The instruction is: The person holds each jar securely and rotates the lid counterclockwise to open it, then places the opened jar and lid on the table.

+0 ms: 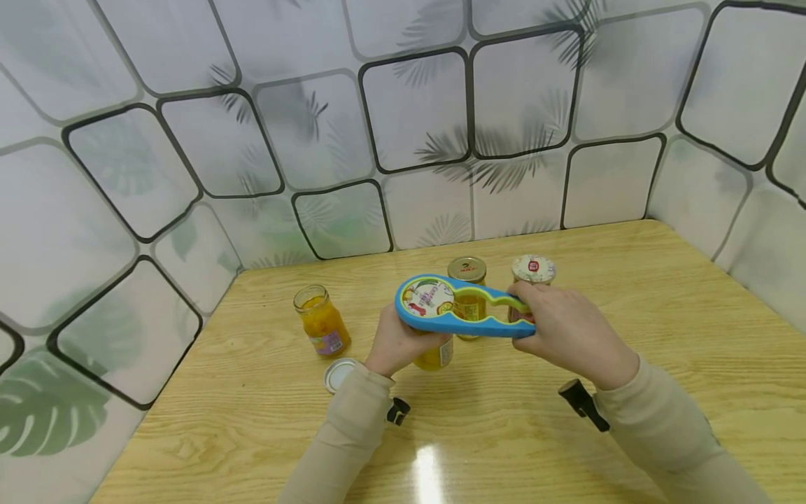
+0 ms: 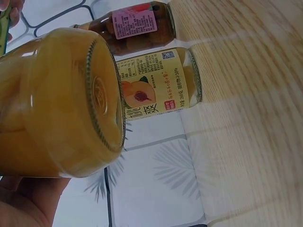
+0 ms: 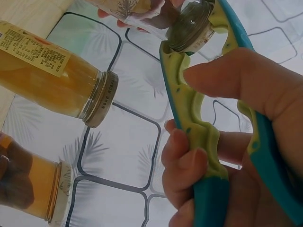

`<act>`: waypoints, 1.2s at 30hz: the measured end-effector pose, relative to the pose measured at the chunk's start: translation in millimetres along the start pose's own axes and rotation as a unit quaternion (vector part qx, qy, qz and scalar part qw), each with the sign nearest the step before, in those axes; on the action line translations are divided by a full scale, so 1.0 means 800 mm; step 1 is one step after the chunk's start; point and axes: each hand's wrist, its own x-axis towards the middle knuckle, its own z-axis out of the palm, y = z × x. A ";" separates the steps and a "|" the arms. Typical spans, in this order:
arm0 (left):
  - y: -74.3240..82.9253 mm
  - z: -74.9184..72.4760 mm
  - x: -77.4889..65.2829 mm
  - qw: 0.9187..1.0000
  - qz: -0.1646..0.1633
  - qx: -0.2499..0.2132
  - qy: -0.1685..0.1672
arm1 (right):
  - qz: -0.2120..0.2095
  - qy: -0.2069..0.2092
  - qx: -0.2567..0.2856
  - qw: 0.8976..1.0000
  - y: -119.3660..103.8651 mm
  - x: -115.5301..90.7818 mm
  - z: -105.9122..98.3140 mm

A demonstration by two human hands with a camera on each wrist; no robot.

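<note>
My left hand [image 1: 397, 343] grips a glass jar [image 2: 61, 104] of yellow-orange fruit, lifted so that its base shows in the left wrist view. Around the jar's patterned lid [image 1: 428, 298] lies the widest notch of a blue and yellow-green jar opener [image 1: 469, 326]. At its other end, my right hand [image 1: 569, 329] holds the opener's two handles, thumb on one side and fingers curled round the other. Between the handles a gap shows in the right wrist view. Part of the held jar's body is hidden behind the opener and my left hand.
Behind the opener stand a peach jar [image 2: 156, 90] with a gold lid and a dark-fruit jar [image 2: 137, 28] with a white patterned lid. To the left is a lidless jar [image 1: 324, 325] of orange fruit, a loose lid [image 1: 338, 374] near it on the wooden table [image 1: 239, 420].
</note>
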 end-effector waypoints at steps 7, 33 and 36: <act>-0.001 0.000 0.000 1.000 -0.001 -0.008 -0.001 | 0.001 0.006 0.000 1.000 -0.001 -0.001 0.000; 0.000 0.001 -0.001 1.000 -0.002 -0.013 -0.008 | 0.011 0.008 -0.003 1.000 -0.001 -0.003 0.000; 0.000 0.001 -0.001 1.000 -0.004 -0.010 -0.009 | 0.010 0.009 -0.005 1.000 -0.001 -0.003 0.000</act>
